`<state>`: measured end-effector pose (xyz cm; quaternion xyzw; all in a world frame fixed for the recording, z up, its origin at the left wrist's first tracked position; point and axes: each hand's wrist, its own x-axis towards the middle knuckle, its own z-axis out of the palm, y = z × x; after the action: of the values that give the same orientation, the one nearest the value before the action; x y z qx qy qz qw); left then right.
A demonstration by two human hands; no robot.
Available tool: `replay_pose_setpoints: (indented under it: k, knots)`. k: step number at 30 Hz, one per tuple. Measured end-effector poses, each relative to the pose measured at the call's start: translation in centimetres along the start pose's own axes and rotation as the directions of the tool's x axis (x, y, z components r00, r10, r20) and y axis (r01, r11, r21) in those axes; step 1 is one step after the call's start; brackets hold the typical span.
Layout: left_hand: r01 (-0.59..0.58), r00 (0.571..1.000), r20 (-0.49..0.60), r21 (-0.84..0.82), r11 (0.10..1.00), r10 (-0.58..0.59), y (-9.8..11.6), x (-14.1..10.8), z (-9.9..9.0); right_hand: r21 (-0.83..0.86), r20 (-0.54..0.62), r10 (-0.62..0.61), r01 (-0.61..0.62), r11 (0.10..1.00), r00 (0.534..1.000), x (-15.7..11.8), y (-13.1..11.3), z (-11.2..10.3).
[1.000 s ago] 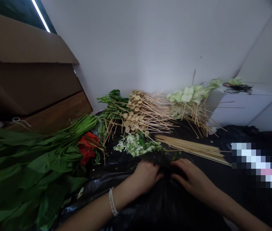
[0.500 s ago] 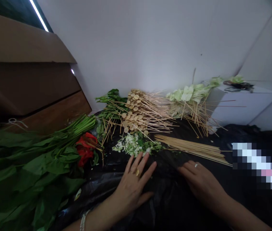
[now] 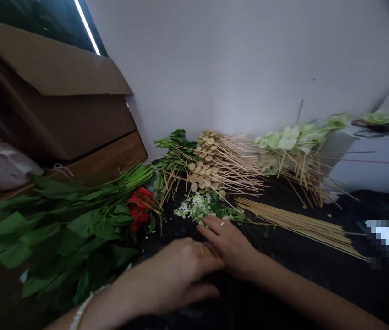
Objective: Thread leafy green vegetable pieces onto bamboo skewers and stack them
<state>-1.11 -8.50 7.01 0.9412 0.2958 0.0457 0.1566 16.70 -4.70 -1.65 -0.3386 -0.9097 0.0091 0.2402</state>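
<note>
- A brown cardboard box (image 3: 60,105) fills the upper left of the frame, its flap folded out over the top; what is inside it cannot be seen.
- A white box (image 3: 362,169) stands at the right edge with a few green leaves and a dark tangle on its top.
- The desk is covered by black plastic sheeting (image 3: 293,256), and everything lies loose on it.
- The left hand (image 3: 177,275) lies palm down on the sheeting in the lower centre, fingers curled loosely together and holding nothing; a pearl-like bracelet (image 3: 82,309) circles the wrist.
- The right hand (image 3: 230,243) comes in from the lower right and crosses just above the left, touching it. Its fingers (image 3: 211,222) are stretched forward, close together, with the tips at the edge of a small heap of chopped greens (image 3: 199,206); a ring shows on one finger.
- The heap sits in the centre of the frame, just below the skewered mushroom slices (image 3: 208,165).
- To the right lies a bundle of bare bamboo skewers (image 3: 300,224), and beyond it skewered pale leaves (image 3: 293,142).
- Leafy green stalks (image 3: 63,224) spread over the left, with a red net bag (image 3: 139,208) beside them.
- No writing can be read.
</note>
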Motion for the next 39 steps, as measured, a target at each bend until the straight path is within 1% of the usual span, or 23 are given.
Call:
replay_pose_setpoints:
  k: [1,2,3,4,5,7,8,9,11,12,14,16,19,21,23,26,30,31,32,34,36,37,39]
  knots:
    - [0.051,0.999,-0.001,-0.060,0.997,-0.051,-0.6,-0.4,-2.1,0.012,0.002,-0.034,0.034,0.999,0.999,0.0,-0.1,1.3]
    - [0.118,0.993,-0.018,-0.106,0.987,-0.120,-1.7,-0.8,-4.1,0.016,0.006,-0.025,0.025,1.000,1.000,-0.2,0.0,2.4]
    - [0.196,0.977,-0.059,-0.123,0.973,-0.204,-3.3,-1.3,-5.9,0.020,0.013,-0.026,0.026,0.999,1.000,-0.5,0.1,3.3]
    - [0.291,0.943,-0.132,-0.110,0.950,-0.304,-5.2,-1.8,-7.5,0.028,0.008,-0.029,0.028,0.999,1.000,-0.8,0.3,4.0]
    - [0.388,0.900,-0.184,-0.071,0.919,-0.394,-7.6,-2.3,-8.9,0.037,0.006,-0.026,0.026,0.999,1.000,-1.1,0.4,4.4]
    - [0.562,0.798,-0.283,0.033,0.826,-0.532,-12.8,-3.3,-10.9,0.056,-0.007,-0.031,0.031,0.998,1.000,-1.4,0.7,4.6]
    - [0.640,0.746,-0.311,0.093,0.763,-0.588,-15.3,-3.7,-11.5,0.064,-0.010,-0.032,0.032,0.997,0.999,-1.4,0.8,4.6]
    - [0.701,0.704,-0.314,0.163,0.695,-0.637,-17.8,-4.2,-11.9,0.069,-0.013,-0.033,0.034,0.997,0.999,-1.4,0.8,4.5]
    - [0.794,0.604,-0.301,0.310,0.523,-0.738,-21.7,-5.0,-12.1,0.072,-0.012,-0.031,0.032,0.997,0.999,-1.2,0.8,4.3]
    - [0.810,0.576,-0.293,0.330,0.485,-0.763,-23.1,-5.3,-11.9,0.072,-0.008,-0.028,0.028,0.997,1.000,-1.2,0.8,4.2]
    - [0.825,0.546,-0.287,0.346,0.446,-0.787,-24.9,-5.5,-11.3,0.069,-0.010,-0.022,0.023,0.997,1.000,-1.2,0.7,4.3]
    - [0.829,0.529,-0.280,0.371,0.418,-0.801,-25.5,-5.3,-10.3,0.071,-0.013,-0.020,0.021,0.997,1.000,-1.1,0.7,4.3]
    - [0.824,0.497,-0.258,0.438,0.358,-0.829,-25.6,-4.4,-9.0,0.081,-0.001,-0.019,0.019,0.997,1.000,-1.1,0.7,4.3]
    - [0.825,0.478,-0.253,0.459,0.330,-0.841,-25.6,-3.9,-8.5,0.084,0.006,-0.020,0.019,0.996,1.000,-1.1,0.7,4.3]
    - [0.834,0.463,-0.261,0.453,0.316,-0.847,-25.7,-3.8,-8.6,0.082,0.006,-0.018,0.017,0.996,1.000,-1.1,0.8,4.2]
    - [0.848,0.441,-0.288,0.443,0.290,-0.850,-25.7,-4.6,-8.9,0.083,0.007,-0.020,0.019,0.996,1.000,-1.2,0.7,4.1]
    - [0.841,0.462,-0.290,0.443,0.310,-0.838,-25.4,-5.8,-8.6,0.081,0.007,-0.015,0.014,0.997,1.000,-1.2,0.6,4.1]
    - [0.845,0.458,-0.294,0.438,0.307,-0.839,-25.4,-5.9,-8.4,0.078,0.002,-0.013,0.012,0.997,1.000,-1.2,0.6,4.1]
    - [0.855,0.442,-0.303,0.427,0.294,-0.844,-25.5,-5.8,-8.2,0.075,-0.004,-0.011,0.012,0.997,1.000,-1.2,0.6,4.1]
    - [0.881,0.397,-0.322,0.395,0.259,-0.860,-25.9,-5.4,-8.0,0.069,-0.013,-0.012,0.013,0.998,1.000,-1.1,0.6,4.0]
    - [0.902,0.363,-0.336,0.360,0.238,-0.869,-26.2,-5.0,-8.2,0.072,-0.012,-0.016,0.017,0.997,1.000,-1.1,0.6,3.9]
    - [0.907,0.359,-0.343,0.347,0.238,-0.868,-26.2,-4.8,-8.4,0.077,-0.006,-0.018,0.018,0.997,1.000,-1.1,0.6,3.9]
    - [0.910,0.368,-0.365,0.331,0.250,-0.855,-26.0,-4.8,-9.2,0.085,0.004,-0.018,0.017,0.996,1.000,-1.1,0.6,3.9]
